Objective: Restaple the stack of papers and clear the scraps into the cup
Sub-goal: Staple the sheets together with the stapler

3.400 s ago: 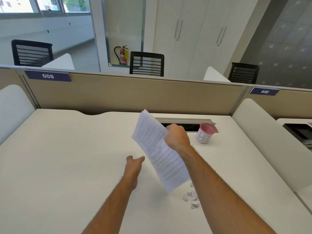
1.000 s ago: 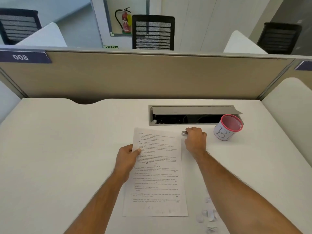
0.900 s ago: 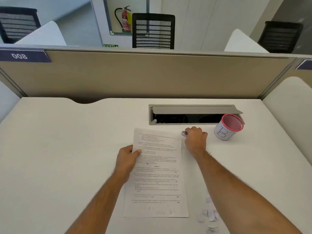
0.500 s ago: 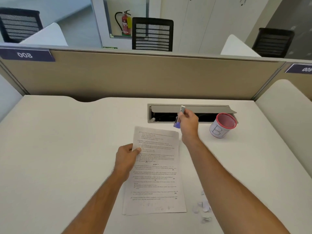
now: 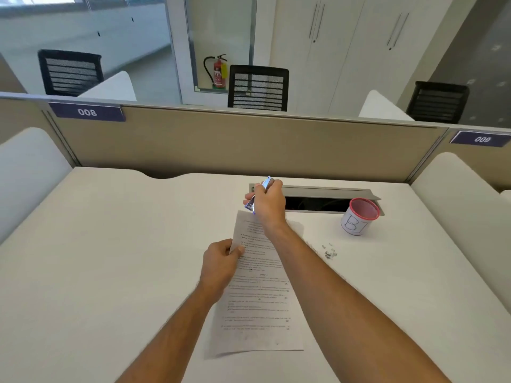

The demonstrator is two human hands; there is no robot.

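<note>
Just under your right hand [image 5: 268,205], gripping the stapler [image 5: 260,195], lies the papers' [image 5: 257,294] corner; left fingers [image 5: 235,248] pinch their edge. Next, staple it.

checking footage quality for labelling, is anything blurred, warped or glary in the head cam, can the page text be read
Head view: wide-angle warp bows the partition and desk edges; daylight is soft and even, with only faint shadows beside the papers; no harsh glare on the desk; the stapler in the right hand looks slightly smeared; page text shows as lines but is too small to read.
</note>
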